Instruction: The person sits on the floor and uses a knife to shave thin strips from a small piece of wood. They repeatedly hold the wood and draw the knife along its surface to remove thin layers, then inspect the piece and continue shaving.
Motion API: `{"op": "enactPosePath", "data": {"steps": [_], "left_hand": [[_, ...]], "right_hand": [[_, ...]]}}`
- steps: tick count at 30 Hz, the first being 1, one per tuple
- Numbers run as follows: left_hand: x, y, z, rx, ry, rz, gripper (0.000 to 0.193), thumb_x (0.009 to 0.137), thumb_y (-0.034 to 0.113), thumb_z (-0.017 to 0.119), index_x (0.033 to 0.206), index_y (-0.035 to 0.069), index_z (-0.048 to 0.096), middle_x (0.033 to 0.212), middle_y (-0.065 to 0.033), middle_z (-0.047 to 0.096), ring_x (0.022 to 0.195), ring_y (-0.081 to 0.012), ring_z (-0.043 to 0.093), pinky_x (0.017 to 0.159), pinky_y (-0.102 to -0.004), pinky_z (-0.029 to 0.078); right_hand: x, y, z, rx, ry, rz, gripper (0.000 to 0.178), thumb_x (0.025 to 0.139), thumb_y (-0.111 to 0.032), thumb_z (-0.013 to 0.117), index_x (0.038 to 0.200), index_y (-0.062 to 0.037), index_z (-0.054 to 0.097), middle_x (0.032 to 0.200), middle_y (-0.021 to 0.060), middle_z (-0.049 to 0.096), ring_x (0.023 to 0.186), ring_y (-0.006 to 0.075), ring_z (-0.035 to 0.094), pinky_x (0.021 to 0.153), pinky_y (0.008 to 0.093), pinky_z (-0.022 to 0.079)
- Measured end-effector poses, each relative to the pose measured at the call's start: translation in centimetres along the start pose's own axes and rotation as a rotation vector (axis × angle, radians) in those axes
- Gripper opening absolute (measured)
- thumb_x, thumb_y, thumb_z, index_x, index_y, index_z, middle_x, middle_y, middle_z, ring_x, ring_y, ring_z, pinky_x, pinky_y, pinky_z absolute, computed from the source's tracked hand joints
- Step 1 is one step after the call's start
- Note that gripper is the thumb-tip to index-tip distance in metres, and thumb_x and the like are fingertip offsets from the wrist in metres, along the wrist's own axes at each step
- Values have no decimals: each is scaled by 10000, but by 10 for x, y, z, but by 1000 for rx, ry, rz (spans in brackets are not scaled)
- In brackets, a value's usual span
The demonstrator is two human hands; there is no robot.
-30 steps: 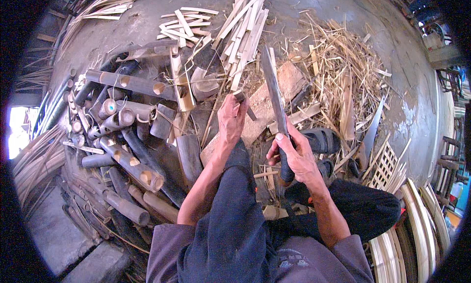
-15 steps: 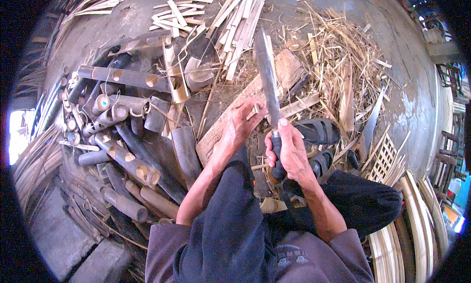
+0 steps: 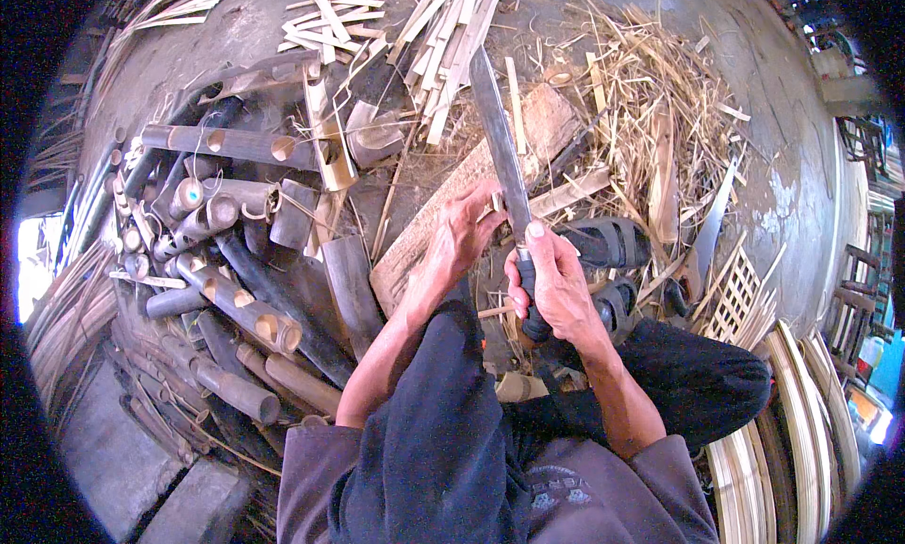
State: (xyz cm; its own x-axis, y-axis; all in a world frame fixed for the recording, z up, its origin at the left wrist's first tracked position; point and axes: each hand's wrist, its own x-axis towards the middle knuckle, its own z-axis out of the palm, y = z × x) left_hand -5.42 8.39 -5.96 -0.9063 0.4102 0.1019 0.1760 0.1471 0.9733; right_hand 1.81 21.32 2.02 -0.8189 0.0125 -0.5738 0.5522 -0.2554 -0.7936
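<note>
Gripping a dark knife handle, the right hand [image 3: 551, 285] has its fingers curled tight around it, thumb laid along the top toward the blade. The long knife [image 3: 498, 139] points away from the person, its blade rising over a flat wooden board [image 3: 443, 219]. The left hand [image 3: 467, 228] sits just beside the blade, fingers bent together and pinched on a small bamboo piece [image 3: 497, 202] that touches the blade's edge. Cut bamboo tubes [image 3: 226, 252] lie heaped to the left, split slats [image 3: 443, 25] beyond, straw-like shavings [image 3: 641, 101] to the right, and dark sandals [image 3: 608, 247] rest near the right hand.
</note>
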Motion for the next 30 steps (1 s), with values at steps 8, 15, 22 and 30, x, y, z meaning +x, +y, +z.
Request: {"op": "enactPosePath", "data": {"steps": [8,15,22,30], "left_hand": [[7,0,-1,42,-23,64,319,772,-4,655,1079,54,594,960,-183,641,884,-399,622,740,-416,500],[7,5,-3,53,-26,57,315,784,-2,641,1091,50,593,985,-177,642,936,-395,608,777,-422,489],[8,6,-3,88,-35,108,293,800,-4,629,1087,43,586,977,-181,641,898,-382,619,754,-411,493],[8,4,-5,17,-40,113,296,805,-18,631,1090,50,586,956,-188,645,851,-376,636,728,-400,500]], "right_hand": [[1,4,-2,1,-18,-16,499,983,-509,382,828,-46,484,619,22,499,429,93,469,388,253,400],[0,1,1,13,15,-1,481,991,-492,375,853,-43,478,636,29,504,438,98,475,392,251,401],[-1,-1,-2,25,5,44,478,992,-490,370,853,-44,470,648,30,499,444,99,477,393,252,401],[-2,-3,4,-21,23,19,454,995,-484,367,899,-53,473,647,21,488,454,92,467,402,245,404]]}}
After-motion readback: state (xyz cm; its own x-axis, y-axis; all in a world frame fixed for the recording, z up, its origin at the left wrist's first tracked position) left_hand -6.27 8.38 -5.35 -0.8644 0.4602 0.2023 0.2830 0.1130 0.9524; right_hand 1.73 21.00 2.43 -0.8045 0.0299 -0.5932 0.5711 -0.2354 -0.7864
